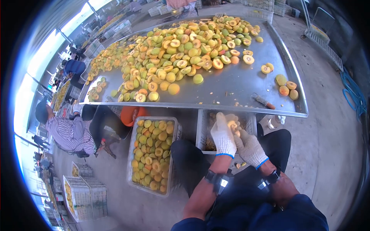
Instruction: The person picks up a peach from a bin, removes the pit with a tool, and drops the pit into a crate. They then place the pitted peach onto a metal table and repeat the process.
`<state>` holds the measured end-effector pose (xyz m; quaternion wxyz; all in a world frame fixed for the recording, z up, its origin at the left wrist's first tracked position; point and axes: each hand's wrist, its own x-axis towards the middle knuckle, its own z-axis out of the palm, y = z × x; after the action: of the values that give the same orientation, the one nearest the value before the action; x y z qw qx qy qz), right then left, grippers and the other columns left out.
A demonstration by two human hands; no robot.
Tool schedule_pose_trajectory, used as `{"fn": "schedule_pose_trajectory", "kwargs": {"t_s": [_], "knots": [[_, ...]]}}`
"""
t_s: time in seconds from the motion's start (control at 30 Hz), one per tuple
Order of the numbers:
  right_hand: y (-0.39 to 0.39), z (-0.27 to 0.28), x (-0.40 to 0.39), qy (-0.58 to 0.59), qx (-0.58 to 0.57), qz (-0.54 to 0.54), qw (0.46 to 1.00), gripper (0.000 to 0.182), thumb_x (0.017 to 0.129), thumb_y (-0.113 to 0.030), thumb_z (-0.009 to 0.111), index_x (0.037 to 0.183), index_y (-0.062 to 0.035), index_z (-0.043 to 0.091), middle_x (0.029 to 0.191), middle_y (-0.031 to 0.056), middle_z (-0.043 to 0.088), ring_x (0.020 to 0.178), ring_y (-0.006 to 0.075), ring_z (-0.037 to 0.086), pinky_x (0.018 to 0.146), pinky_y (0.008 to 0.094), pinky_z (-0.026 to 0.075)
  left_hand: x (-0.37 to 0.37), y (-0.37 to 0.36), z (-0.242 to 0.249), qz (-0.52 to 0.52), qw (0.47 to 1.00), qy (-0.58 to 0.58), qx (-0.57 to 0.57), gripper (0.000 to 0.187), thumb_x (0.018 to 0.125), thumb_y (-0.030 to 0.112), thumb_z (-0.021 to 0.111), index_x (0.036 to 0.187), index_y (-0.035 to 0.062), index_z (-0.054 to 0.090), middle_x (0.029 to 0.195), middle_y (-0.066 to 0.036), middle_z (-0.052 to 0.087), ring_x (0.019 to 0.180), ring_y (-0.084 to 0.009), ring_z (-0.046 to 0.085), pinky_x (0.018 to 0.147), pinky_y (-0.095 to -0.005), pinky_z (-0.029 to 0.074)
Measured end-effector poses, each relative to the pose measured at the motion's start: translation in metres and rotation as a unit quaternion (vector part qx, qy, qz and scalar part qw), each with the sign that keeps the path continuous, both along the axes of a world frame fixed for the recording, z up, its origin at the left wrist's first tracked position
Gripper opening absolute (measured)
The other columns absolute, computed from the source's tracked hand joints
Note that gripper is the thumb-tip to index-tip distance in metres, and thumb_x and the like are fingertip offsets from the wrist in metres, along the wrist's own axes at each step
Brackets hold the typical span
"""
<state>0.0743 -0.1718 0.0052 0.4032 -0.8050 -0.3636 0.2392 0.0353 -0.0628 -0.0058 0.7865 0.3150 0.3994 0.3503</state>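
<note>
My left hand [222, 135], in a white knit glove with a blue cuff, is closed with its fingers up against a pale orange apricot half [232, 124]. My right hand [250, 147], gloved the same way, presses in from the other side, its fingers curled at the fruit. Both hands meet above a white crate [200, 133] that holds brownish scraps, partly hidden by the gloves. Just beyond, a small knife [265, 102] with a reddish handle lies on the metal table [231, 84]. The fingertips are partly blurred.
Piled apricot halves [181, 50] cover much of the table, with a few whole-looking apricots [287, 87] at right. A clear crate of halves [169, 150] stands by my left knee, near an orange basket [131, 114]. Another person [71, 131] sits at left. A blue hose [352, 92] lies right.
</note>
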Motion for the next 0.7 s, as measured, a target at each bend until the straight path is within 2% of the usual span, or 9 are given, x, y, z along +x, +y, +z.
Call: {"fn": "schedule_pose_trajectory", "kwargs": {"t_s": [0.03,0.17,0.37,0.43,0.47,0.53,0.57,0.63,0.7], "knots": [[-0.002,-0.008,0.002,0.005,0.007,0.003,1.000,0.039,0.103,-0.034,0.056,0.121,0.0011,0.062,0.090,0.0330,0.068,0.091,0.0519,0.067,0.076,0.0555,0.053,0.001,-0.001,-0.002,0.006,1.000,0.002,0.009,0.052,0.107,0.046,0.052,0.089,-0.0002,0.070,0.080,-0.013,0.070,0.065,-0.0192,0.066,0.058,-0.0316,0.056],[-0.004,-0.008,-0.002,0.012,0.003,0.004,1.000,0.036,0.104,-0.031,0.056,0.115,0.0028,0.064,0.090,0.0344,0.067,0.092,0.0526,0.066,0.075,0.0534,0.052,0.001,0.005,-0.009,-0.024,0.999,0.000,0.031,0.052,0.107,0.044,0.055,0.082,0.0001,0.069,0.072,-0.011,0.068,0.058,-0.0188,0.064,0.053,-0.0307,0.051],[-0.004,-0.009,-0.007,0.092,0.008,0.010,0.996,0.037,0.105,-0.028,0.056,0.117,0.0061,0.063,0.091,0.0325,0.069,0.090,0.0495,0.070,0.077,0.0516,0.053,-0.001,0.010,-0.018,-0.056,0.997,-0.002,0.046,0.055,0.106,0.044,0.056,0.076,-0.0004,0.068,0.069,-0.013,0.067,0.052,-0.0197,0.061,0.048,-0.0309,0.048],[-0.006,-0.015,-0.007,0.087,0.025,0.027,0.996,0.038,0.107,-0.033,0.054,0.109,0.0037,0.065,0.078,0.0221,0.071,0.070,0.0359,0.072,0.064,0.0445,0.053,-0.004,0.012,-0.021,-0.063,0.997,0.004,0.050,0.056,0.106,0.044,0.056,0.074,-0.0006,0.068,0.068,-0.014,0.067,0.051,-0.0200,0.061,0.047,-0.0306,0.047],[-0.007,-0.015,-0.007,0.087,0.025,0.028,0.996,0.038,0.107,-0.033,0.054,0.109,0.0037,0.065,0.078,0.0221,0.071,0.070,0.0359,0.072,0.064,0.0445,0.053,-0.006,0.013,-0.023,-0.089,0.993,-0.009,0.076,0.057,0.106,0.044,0.056,0.073,-0.0010,0.068,0.068,-0.014,0.067,0.052,-0.0204,0.062,0.049,-0.0308,0.047],[-0.009,-0.013,-0.005,0.293,-0.024,0.016,0.956,0.041,0.109,-0.039,0.052,0.100,-0.0020,0.066,0.067,0.0052,0.062,0.053,0.0155,0.059,0.049,0.0317,0.045,-0.010,0.014,-0.026,-0.113,0.988,-0.022,0.100,0.058,0.106,0.044,0.056,0.072,-0.0015,0.067,0.067,-0.014,0.067,0.053,-0.0208,0.062,0.050,-0.0310,0.048],[-0.009,-0.011,-0.004,0.290,-0.024,0.019,0.956,0.041,0.109,-0.039,0.052,0.100,-0.0020,0.066,0.067,0.0052,0.062,0.053,0.0155,0.059,0.049,0.0317,0.045,-0.013,0.016,-0.022,-0.151,0.980,-0.054,0.119,0.060,0.106,0.045,0.055,0.071,-0.0016,0.068,0.067,-0.013,0.068,0.055,-0.0190,0.063,0.052,-0.0307,0.049],[-0.010,-0.009,-0.004,0.379,-0.010,0.031,0.925,0.042,0.109,-0.044,0.050,0.091,-0.0079,0.063,0.065,-0.0053,0.051,0.048,0.0045,0.045,0.043,0.0224,0.034,-0.016,0.019,-0.019,-0.189,0.968,-0.085,0.139,0.061,0.106,0.045,0.053,0.070,-0.0018,0.068,0.067,-0.011,0.069,0.057,-0.0172,0.065,0.054,-0.0305,0.050],[-0.011,-0.008,0.001,0.398,-0.005,0.042,0.917,0.043,0.109,-0.045,0.051,0.090,-0.0082,0.062,0.065,-0.0052,0.051,0.048,0.0050,0.045,0.043,0.0230,0.033,-0.015,0.022,-0.021,-0.209,0.959,-0.121,0.147,0.063,0.108,0.045,0.051,0.070,-0.0018,0.068,0.068,-0.012,0.069,0.057,-0.0180,0.064,0.054,-0.0305,0.050]]}}
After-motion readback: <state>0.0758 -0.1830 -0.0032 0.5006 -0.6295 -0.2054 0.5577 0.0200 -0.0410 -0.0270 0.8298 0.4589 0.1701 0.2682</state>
